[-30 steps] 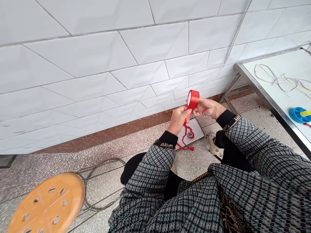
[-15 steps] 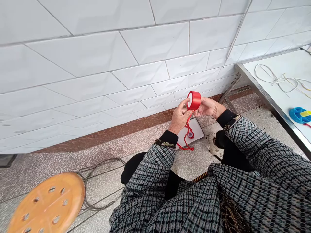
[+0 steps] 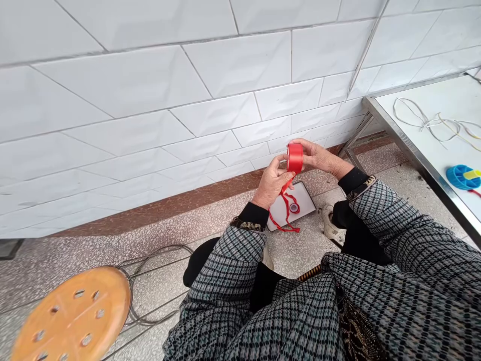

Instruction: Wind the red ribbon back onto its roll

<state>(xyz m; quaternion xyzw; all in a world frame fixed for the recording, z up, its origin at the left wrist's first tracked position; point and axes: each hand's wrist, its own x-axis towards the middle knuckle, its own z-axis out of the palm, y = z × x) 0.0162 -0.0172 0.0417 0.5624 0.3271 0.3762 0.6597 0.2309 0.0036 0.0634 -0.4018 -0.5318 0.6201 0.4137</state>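
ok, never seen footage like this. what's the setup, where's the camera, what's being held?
No machine here: a seated person works with bare hands. Every picture comes from one camera worn on the head, looking down. The left hand and right hand hold a roll of red ribbon between them. Its loose end hangs to a white board on the floor, where a small spool lies. An orange stool stands lower left; a metal table at right carries cords and a blue plastic piece.
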